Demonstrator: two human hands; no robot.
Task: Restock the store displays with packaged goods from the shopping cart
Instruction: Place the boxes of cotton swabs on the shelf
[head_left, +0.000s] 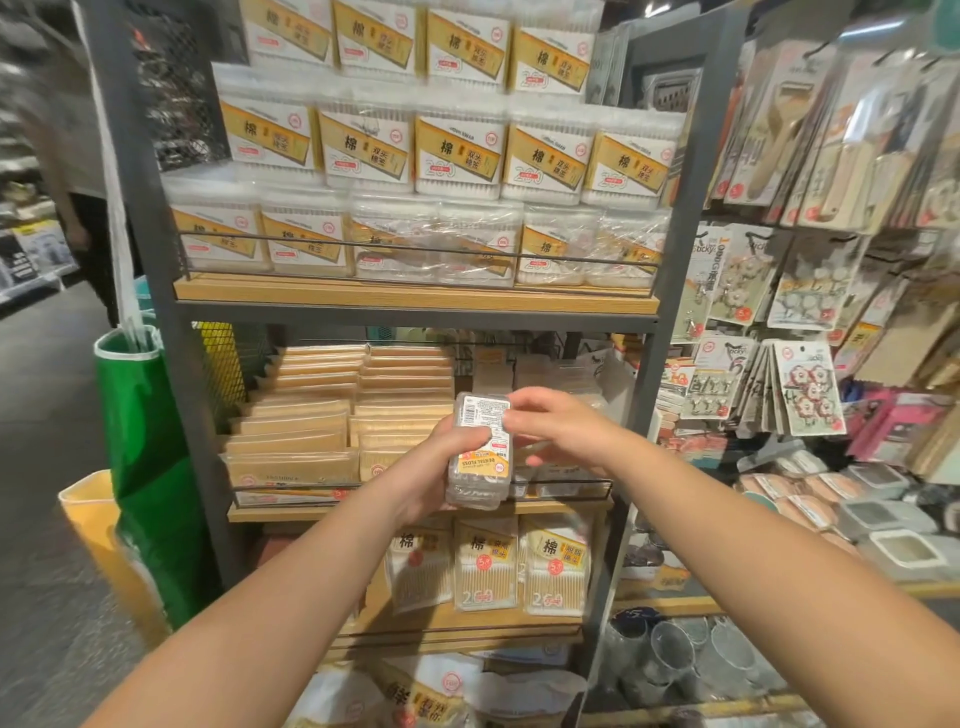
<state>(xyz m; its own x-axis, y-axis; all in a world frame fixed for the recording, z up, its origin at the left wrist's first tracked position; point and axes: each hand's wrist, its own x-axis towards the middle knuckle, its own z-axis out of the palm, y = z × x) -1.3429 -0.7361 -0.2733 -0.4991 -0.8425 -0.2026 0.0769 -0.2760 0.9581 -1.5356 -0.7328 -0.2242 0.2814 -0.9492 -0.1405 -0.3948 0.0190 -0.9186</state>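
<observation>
Now mid-stocking: dental floss pack (480, 449) gripped in left hand (441, 467), pinched at top by right hand (556, 426), before middle shelf (415, 512). Next, probably setting it behind the rail, right-hand section.

Dental floss pack (479, 451): clear, white/orange label. Left of it, green bag (148, 441), yellow bin (98, 525); above it, white/gold swab boxes (457, 150).
</observation>
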